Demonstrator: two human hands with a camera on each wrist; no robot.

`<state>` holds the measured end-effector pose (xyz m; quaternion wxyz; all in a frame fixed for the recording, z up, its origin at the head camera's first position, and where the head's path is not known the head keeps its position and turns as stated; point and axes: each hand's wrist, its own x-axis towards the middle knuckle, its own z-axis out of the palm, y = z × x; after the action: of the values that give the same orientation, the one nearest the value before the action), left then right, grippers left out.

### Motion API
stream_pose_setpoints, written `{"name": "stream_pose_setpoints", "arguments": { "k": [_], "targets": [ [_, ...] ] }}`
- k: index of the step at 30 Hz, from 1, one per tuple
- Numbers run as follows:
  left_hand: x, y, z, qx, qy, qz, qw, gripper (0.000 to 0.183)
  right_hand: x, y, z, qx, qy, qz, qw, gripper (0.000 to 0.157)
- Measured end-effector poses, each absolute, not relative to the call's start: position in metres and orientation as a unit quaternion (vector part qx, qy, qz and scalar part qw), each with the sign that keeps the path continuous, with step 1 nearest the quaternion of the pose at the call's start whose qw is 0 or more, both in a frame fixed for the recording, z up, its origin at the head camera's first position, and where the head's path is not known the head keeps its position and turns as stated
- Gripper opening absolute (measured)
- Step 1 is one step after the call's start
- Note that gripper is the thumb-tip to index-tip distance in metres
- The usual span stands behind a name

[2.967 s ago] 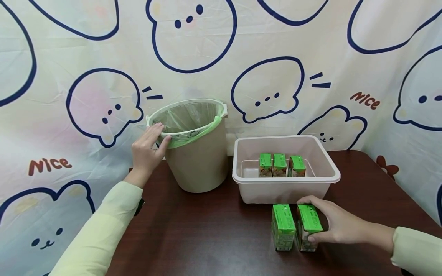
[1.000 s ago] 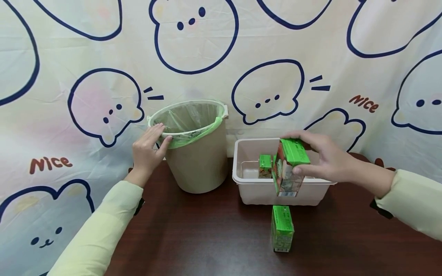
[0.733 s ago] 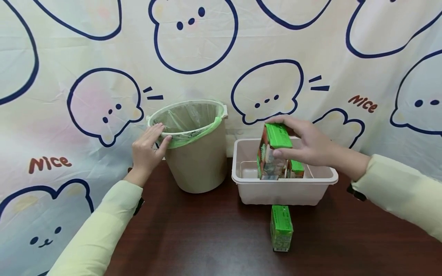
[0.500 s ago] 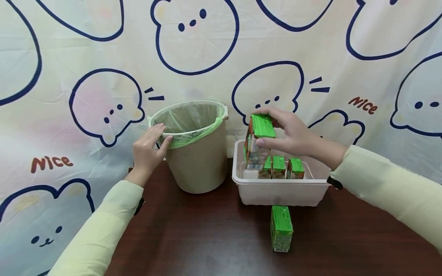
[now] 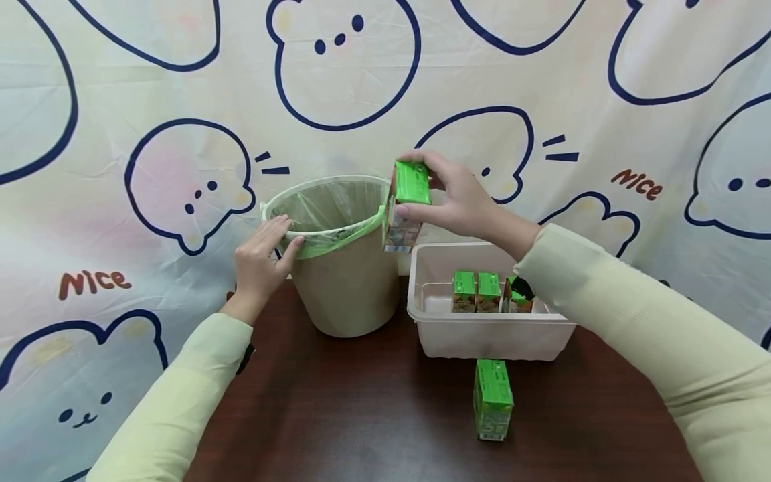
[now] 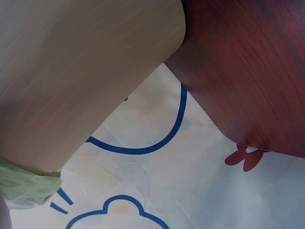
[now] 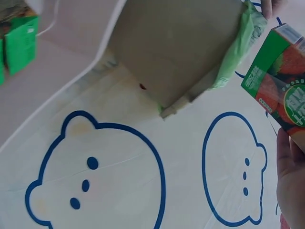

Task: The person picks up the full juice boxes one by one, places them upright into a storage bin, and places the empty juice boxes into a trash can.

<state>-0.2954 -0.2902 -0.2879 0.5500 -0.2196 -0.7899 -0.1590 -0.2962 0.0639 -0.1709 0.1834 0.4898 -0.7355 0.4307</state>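
Observation:
In the head view, my right hand (image 5: 454, 197) grips a green-topped juice box (image 5: 412, 184) between thumb and fingers, in the air by the right rim of a beige trash bin (image 5: 349, 291). The right wrist view shows strawberries on the side of this juice box (image 7: 290, 76). My left hand (image 5: 260, 258) holds the bin's left rim, over its pale green liner bag (image 5: 337, 244), fingertips at the top edge and thumb outside. Only the bin's wall (image 6: 81, 71) and some of the liner show in the left wrist view.
A pale plastic basin (image 5: 494, 338) stands right of the bin with 3 similar juice boxes (image 5: 464, 291) inside. Another juice box (image 5: 492, 402) stands upright on the dark wooden table (image 5: 361, 415) in front of it. A cartoon-print curtain (image 5: 361, 80) hangs behind.
My right hand has taken the right one of two juice boxes off the table, lifted it over the basin and carried it left to the bin. My left hand stays on the rim.

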Motion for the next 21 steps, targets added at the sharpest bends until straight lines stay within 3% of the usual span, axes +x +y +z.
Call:
{"name": "stream_pose_setpoints", "arguments": {
  "k": [9,17,21],
  "targets": [
    [-0.296,-0.290,-0.288,-0.219,-0.788,-0.160,0.552,0.040,-0.303,0.027,-0.152,0.463,-0.734,0.463,0.182,0.066],
    [-0.295,-0.290,-0.287,-0.218,-0.798,-0.149,0.542,0.041,-0.283,0.007,-0.136,0.439,-0.734,0.483,0.186,0.066],
    [-0.294,-0.291,-0.286,-0.217,-0.801,-0.144,0.540,0.041,-0.300,-0.001,-0.142,0.420,-0.738,0.498,0.178,0.069]
  ]
}}
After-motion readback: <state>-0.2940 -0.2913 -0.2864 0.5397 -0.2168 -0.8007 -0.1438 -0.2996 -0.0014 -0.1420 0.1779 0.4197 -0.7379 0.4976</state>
